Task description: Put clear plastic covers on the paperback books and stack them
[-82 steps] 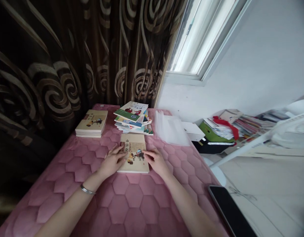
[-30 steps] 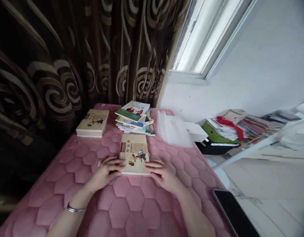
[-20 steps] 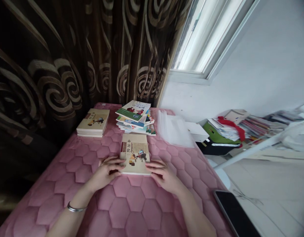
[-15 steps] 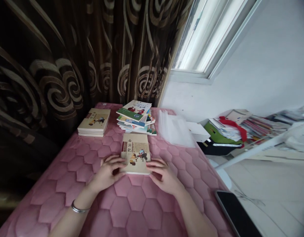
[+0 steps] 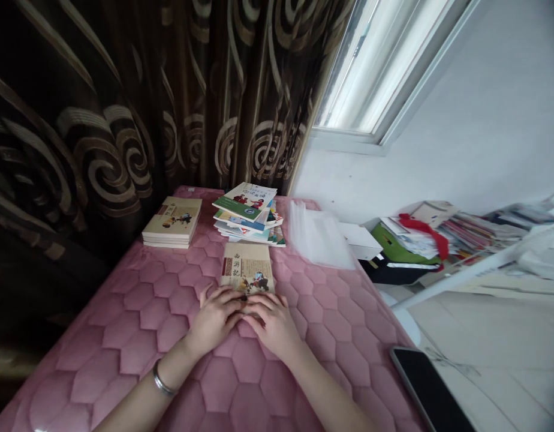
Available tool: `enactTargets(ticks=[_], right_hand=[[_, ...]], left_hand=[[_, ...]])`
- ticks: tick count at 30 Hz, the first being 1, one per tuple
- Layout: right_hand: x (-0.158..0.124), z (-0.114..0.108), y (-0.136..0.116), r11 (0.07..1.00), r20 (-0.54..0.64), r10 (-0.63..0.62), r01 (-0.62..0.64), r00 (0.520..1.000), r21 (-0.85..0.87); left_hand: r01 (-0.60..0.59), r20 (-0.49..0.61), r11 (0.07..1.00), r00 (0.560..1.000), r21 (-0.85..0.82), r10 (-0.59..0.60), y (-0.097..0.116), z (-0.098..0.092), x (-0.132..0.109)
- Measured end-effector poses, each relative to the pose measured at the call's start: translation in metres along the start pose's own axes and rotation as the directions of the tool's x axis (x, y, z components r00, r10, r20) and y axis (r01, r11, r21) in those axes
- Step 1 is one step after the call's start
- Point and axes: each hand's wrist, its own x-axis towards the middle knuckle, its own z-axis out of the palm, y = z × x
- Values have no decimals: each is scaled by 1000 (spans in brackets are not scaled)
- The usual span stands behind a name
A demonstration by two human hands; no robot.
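Note:
A beige book [image 5: 247, 270] with dark lettering and small painted figures lies flat on the pink quilted surface [image 5: 245, 366]. Over its near edge rest both hands, side by side and nearly touching. My left hand [image 5: 216, 318] wears a silver bracelet at the wrist, and its fingers curve onto the book's lower left part. My right hand [image 5: 272, 321] covers the lower right part with bent fingers. Each hand's fingertips lie on or at the book's near edge; whether they grip it is hard to see.
Similar beige books [image 5: 172, 219] are stacked at the far left. Behind the book stands an uneven pile of colourful booklets [image 5: 247, 210], with clear plastic sleeves [image 5: 319, 237] to its right. A dark phone [image 5: 432, 387] lies at the right edge.
Both hands have moved inward from the book's sides and now meet over its near edge. The book and the stacks look unmoved.

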Motion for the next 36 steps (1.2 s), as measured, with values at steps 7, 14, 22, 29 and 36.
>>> enactTargets(ticks=[7, 14, 22, 29, 36], right_hand=[[-3, -11, 13, 998, 11, -60, 60, 998, 22], [-10, -30, 49, 969, 0, -114, 111, 994, 220], [-11, -32, 63, 943, 63, -133, 107, 989, 316], [-12, -34, 64, 933, 83, -107, 71, 991, 351], [-12, -34, 58, 931, 64, -80, 51, 995, 361]], left_hand=[[-13, -41, 999, 999, -43, 11, -15, -2, -5], [43, -88, 988, 994, -146, -56, -45, -12, -14], [34, -52, 977, 998, -208, -46, -53, -13, -14], [28, -33, 975, 999, -222, -37, -56, -11, -15], [28, -45, 977, 998, -211, -38, -50, -14, -15]])
